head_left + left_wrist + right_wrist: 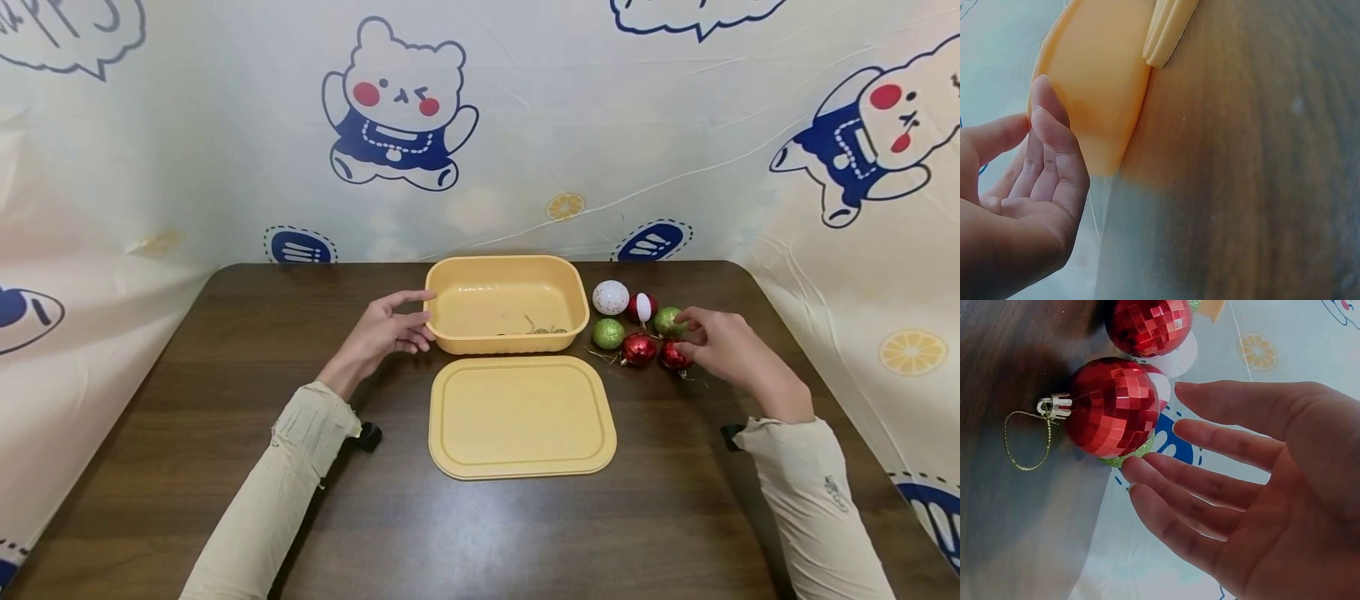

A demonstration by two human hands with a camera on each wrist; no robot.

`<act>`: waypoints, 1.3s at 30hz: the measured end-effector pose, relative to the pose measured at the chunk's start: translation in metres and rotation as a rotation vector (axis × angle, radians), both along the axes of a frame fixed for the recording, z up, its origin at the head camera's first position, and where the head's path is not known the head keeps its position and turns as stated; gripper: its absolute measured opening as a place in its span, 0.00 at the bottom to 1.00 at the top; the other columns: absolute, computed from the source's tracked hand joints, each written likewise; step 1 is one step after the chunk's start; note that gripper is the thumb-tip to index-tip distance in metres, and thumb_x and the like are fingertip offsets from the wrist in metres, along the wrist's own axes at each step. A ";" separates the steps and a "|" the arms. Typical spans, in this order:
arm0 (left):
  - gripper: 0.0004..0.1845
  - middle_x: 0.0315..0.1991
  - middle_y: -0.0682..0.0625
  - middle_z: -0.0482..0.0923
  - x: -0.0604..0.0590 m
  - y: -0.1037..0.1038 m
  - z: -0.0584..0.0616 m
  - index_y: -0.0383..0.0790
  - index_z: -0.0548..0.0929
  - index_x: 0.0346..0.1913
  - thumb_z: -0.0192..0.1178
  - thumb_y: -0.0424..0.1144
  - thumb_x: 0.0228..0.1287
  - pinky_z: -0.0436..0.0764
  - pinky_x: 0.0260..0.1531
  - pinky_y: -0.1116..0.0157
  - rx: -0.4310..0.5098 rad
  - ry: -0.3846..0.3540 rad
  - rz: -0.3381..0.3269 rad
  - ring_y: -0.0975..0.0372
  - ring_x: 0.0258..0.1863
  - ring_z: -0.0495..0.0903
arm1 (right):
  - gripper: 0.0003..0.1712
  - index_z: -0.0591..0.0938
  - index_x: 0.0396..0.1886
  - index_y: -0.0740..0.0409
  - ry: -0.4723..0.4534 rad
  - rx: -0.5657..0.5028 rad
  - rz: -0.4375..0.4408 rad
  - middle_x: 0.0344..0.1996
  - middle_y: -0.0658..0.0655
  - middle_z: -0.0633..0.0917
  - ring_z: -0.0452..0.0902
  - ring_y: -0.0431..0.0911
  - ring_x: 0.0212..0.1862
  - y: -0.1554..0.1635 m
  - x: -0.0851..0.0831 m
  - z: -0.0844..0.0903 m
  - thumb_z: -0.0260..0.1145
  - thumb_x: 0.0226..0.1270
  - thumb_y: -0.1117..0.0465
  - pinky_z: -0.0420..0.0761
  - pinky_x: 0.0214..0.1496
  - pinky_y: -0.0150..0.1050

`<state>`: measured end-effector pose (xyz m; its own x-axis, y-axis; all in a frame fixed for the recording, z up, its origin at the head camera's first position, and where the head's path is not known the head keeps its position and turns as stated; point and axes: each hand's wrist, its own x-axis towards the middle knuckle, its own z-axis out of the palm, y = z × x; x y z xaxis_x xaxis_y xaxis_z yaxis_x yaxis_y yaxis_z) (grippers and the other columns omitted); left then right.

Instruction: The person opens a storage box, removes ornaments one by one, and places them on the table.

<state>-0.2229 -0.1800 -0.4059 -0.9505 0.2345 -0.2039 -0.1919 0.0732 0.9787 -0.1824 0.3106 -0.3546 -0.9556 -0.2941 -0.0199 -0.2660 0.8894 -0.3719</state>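
My left hand [387, 327] is at the left end of a yellow rectangular container [507, 344], its fingers loosely bent and the tips touching the rim and outer wall [1094, 81]. My right hand [723, 348] is over the right side of a cluster of Christmas ball ornaments, fingers relaxed and apart. Nearest to it are a faceted red ball [1113, 407] with a gold cord loop and a glittery green ball [667, 322]. Another red ball [639, 350], a second green ball [608, 334], a speckled white ball [611, 297] and a red-and-white ball [642, 307] lie beside them.
A flat yellow lid [522, 418] lies on the dark wooden table [375, 525] in front of the container. Thin gold loops [547, 330] show inside the container by its near wall. A printed cloth [525, 133] hangs behind the table and along its sides.
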 end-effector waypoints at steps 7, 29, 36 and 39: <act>0.23 0.30 0.44 0.86 0.000 -0.003 0.000 0.47 0.75 0.67 0.62 0.40 0.71 0.83 0.26 0.67 0.008 0.004 -0.006 0.57 0.24 0.85 | 0.21 0.78 0.55 0.70 0.039 -0.008 0.004 0.42 0.70 0.85 0.84 0.59 0.42 -0.009 0.000 0.004 0.68 0.67 0.63 0.83 0.43 0.57; 0.22 0.28 0.45 0.85 0.000 -0.007 -0.002 0.47 0.75 0.67 0.61 0.39 0.72 0.83 0.24 0.67 0.060 -0.006 0.003 0.57 0.22 0.85 | 0.21 0.77 0.59 0.67 0.122 -0.066 0.113 0.53 0.69 0.81 0.76 0.61 0.51 -0.092 -0.022 0.036 0.65 0.70 0.62 0.77 0.57 0.59; 0.22 0.28 0.44 0.85 0.000 -0.004 -0.003 0.47 0.75 0.67 0.60 0.37 0.72 0.82 0.23 0.67 0.066 -0.005 -0.003 0.57 0.22 0.84 | 0.22 0.77 0.60 0.68 0.067 -0.089 0.179 0.53 0.68 0.82 0.78 0.60 0.52 -0.119 -0.035 0.030 0.64 0.71 0.62 0.79 0.54 0.57; 0.22 0.28 0.44 0.85 -0.001 -0.003 -0.003 0.47 0.75 0.67 0.60 0.38 0.72 0.82 0.24 0.66 0.062 -0.012 -0.006 0.57 0.22 0.84 | 0.21 0.78 0.59 0.68 0.043 -0.096 0.196 0.52 0.68 0.82 0.80 0.58 0.49 -0.129 -0.039 0.025 0.65 0.71 0.62 0.81 0.51 0.55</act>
<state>-0.2234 -0.1828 -0.4090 -0.9466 0.2531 -0.1998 -0.2030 0.0137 0.9791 -0.2212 0.1814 -0.3295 -0.8791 -0.4732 0.0567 -0.4479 0.7799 -0.4371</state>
